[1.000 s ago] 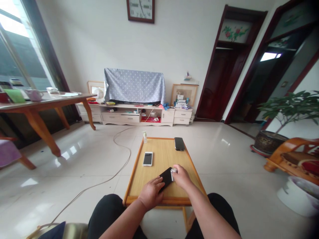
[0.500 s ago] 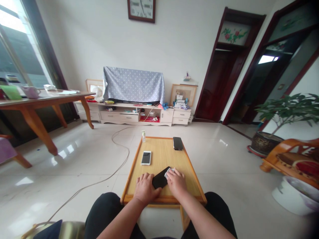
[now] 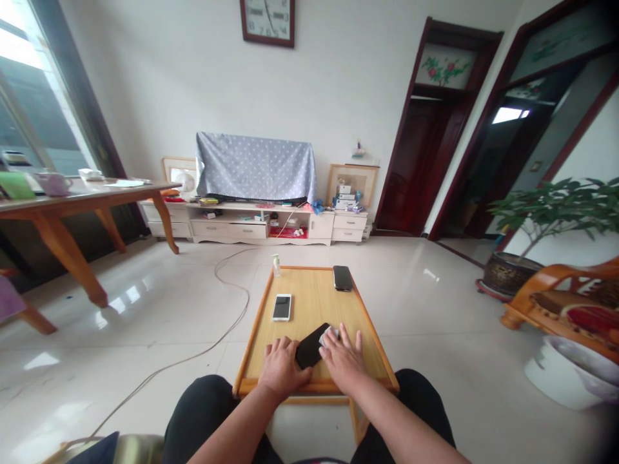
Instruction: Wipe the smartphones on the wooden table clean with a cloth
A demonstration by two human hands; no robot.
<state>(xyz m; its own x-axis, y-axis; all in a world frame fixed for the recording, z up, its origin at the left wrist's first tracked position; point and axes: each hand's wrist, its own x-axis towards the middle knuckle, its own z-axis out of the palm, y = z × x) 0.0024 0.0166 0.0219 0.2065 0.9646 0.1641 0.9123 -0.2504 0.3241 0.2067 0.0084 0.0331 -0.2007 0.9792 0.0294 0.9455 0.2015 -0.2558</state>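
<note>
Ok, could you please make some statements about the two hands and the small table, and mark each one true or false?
1. The right hand touches a white wad at the black phone. True.
2. The left hand touches the white phone. False: it touches the black phone.
3. A pump bottle stands at the small table's far left corner. True.
4. The white phone lies screen down. False: its dark screen faces up.
5. A flat dark item lies near the far right corner. True.

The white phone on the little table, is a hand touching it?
No, the white phone lies apart from both the left hand and the right hand, which are at the black phone nearer the person.
</note>
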